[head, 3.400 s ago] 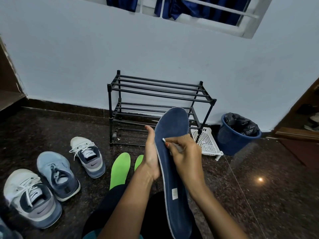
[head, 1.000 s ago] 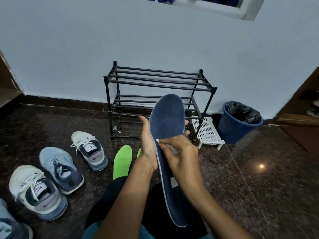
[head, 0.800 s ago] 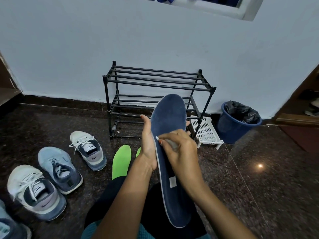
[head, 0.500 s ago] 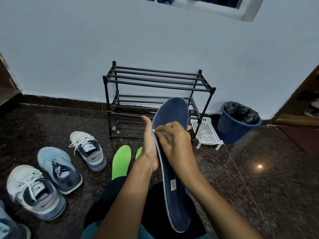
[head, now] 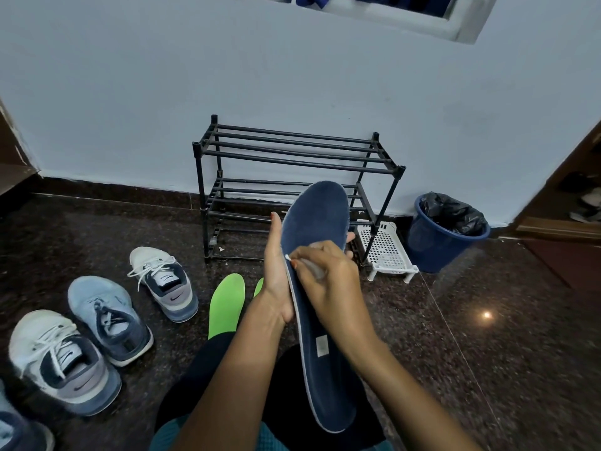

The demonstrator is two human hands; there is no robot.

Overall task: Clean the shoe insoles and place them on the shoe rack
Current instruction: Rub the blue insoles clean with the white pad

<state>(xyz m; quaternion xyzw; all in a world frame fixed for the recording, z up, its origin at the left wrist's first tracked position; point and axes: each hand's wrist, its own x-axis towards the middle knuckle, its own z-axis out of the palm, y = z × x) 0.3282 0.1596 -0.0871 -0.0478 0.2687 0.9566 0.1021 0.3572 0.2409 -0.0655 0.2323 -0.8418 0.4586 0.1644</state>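
One navy insole (head: pixel 320 222) is up in front of you over your lap, toe end high, in line with the shoe rack (head: pixel 292 151). Your left hand (head: pixel 276 275) cups it from behind at mid-length, thumb on the left edge, fingers (head: pixel 349 237) curled round the right edge. Your right hand (head: pixel 328 284) pinches a small white swab-like tool (head: pixel 287 257), tip on the left rim.

Handling, my read: light, thin, floppy foam with a fabric face. It will bend if held by one end, so grip mid-length and back it wherever you rub. Not fragile.

Two green insoles (head: pixel 226 304) lie on the floor (head: pixel 487 353) past your knee, one mostly hidden. The floor is dark, glossy stone. Rack shelves are spaced bars, so lay insoles across them. Sneakers (head: pixel 162 281) sit left, white perforated tray (head: pixel 387 249) and blue bin (head: pixel 435 245) right.
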